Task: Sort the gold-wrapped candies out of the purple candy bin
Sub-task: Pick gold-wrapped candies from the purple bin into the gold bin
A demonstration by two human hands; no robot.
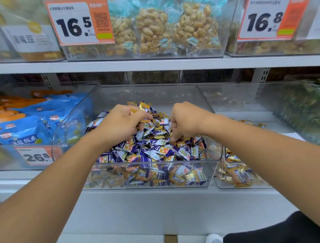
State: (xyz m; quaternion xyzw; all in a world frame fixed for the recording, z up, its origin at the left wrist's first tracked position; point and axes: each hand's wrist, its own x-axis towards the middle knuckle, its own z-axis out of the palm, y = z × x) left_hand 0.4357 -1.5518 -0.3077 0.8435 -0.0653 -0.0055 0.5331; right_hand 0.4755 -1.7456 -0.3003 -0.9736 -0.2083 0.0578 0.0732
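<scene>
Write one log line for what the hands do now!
left hand: holds gold candies | right hand: pinches gold candy | purple candy bin: still mixed

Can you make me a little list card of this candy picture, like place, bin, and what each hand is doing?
place: shop shelf with snack bins
bin: clear plastic bin heaped with purple-wrapped candies, some gold-wrapped candies mixed in
left hand: grips a bunch of gold-wrapped candies above the heap
right hand: fingertips pinch at a gold candy in the heap
right neighbour: clear bin of gold candies
above: bagged peanuts, price sign 16.5
</scene>
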